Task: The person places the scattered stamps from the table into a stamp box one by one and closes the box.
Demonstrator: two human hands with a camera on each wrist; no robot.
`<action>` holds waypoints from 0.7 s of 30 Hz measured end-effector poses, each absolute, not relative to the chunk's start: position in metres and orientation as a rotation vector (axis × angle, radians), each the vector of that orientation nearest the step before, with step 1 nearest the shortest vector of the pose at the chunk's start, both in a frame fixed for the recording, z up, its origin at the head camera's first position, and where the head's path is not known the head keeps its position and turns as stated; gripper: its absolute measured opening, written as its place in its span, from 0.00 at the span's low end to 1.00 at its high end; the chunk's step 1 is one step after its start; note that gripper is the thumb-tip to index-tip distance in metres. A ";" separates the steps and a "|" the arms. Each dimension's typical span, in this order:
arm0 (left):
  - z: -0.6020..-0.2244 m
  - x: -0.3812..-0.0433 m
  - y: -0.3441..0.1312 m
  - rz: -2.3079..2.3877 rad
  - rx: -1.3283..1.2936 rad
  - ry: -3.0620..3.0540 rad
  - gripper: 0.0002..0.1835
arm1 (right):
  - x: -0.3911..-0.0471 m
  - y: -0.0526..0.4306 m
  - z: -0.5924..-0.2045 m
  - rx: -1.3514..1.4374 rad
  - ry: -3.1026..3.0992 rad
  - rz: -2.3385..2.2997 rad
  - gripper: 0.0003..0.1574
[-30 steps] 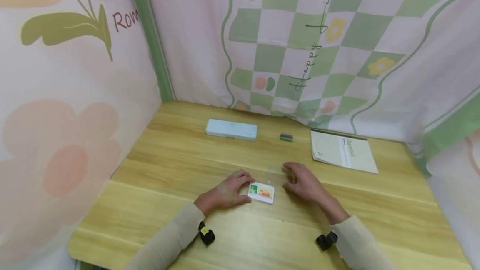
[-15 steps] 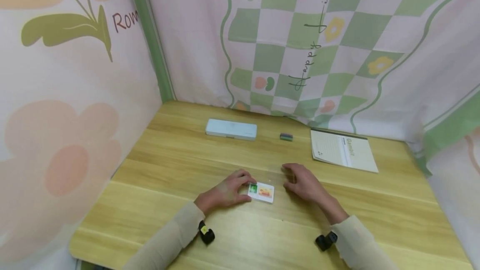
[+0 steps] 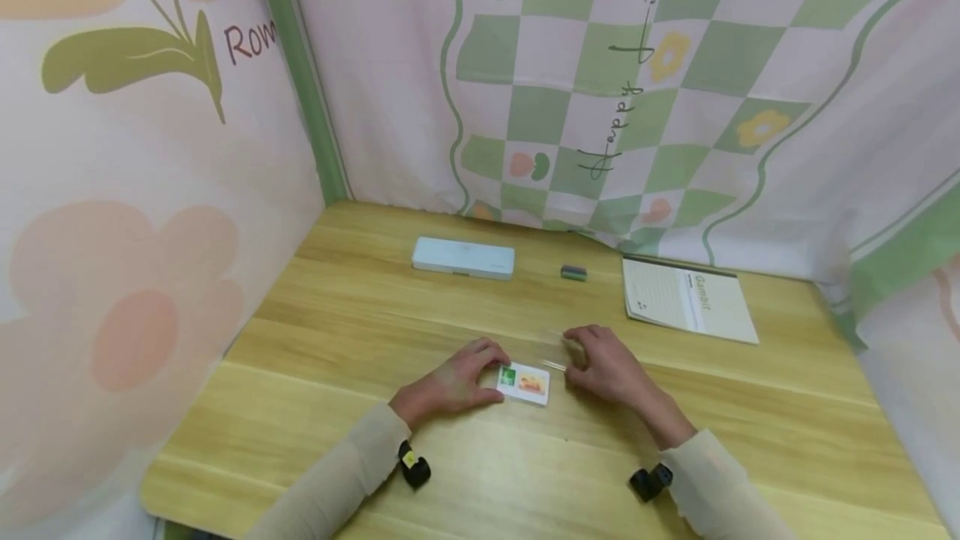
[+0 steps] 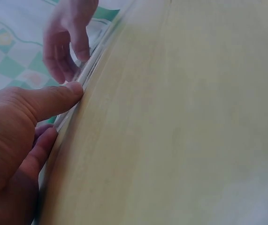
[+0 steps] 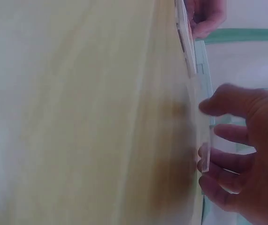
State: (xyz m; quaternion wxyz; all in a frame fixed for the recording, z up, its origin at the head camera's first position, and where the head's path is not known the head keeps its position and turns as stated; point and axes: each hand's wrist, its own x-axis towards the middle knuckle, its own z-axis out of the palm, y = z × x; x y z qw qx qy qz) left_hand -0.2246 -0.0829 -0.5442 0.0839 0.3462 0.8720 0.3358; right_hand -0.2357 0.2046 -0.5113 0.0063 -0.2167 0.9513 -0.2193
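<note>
A small white card in a flat case [image 3: 525,383], with a green picture and an orange one, lies on the table. My left hand [image 3: 453,380] grips its left end, thumb at the near edge and fingers at the far edge. Just right of it, my right hand [image 3: 607,367] holds a clear plastic cover [image 3: 553,348] between thumb and fingers. In the right wrist view the clear cover [image 5: 206,157] stands out at the fingertips, slightly off the table. The left wrist view shows my left thumb [image 4: 68,93] on the case's edge.
At the back of the wooden table [image 3: 360,307] are a pale blue pencil case [image 3: 463,259], a small dark striped eraser-like block [image 3: 573,272] and a notebook [image 3: 688,300]. Printed curtains [image 3: 555,90] hang along the back and sides.
The clear cover has tilted a little, and its near edge now shows as a bright line. My right fingers have shifted slightly. The left hand and the card stay put.
</note>
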 end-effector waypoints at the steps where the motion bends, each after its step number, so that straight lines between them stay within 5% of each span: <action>1: -0.544 -0.225 -0.083 1.011 1.029 2.599 0.26 | -0.234 0.204 -0.510 -0.676 2.969 -0.689 0.34; 21: -0.543 -0.226 -0.084 1.136 0.967 2.529 0.38 | -0.204 0.168 -0.510 -0.977 2.912 -0.758 0.26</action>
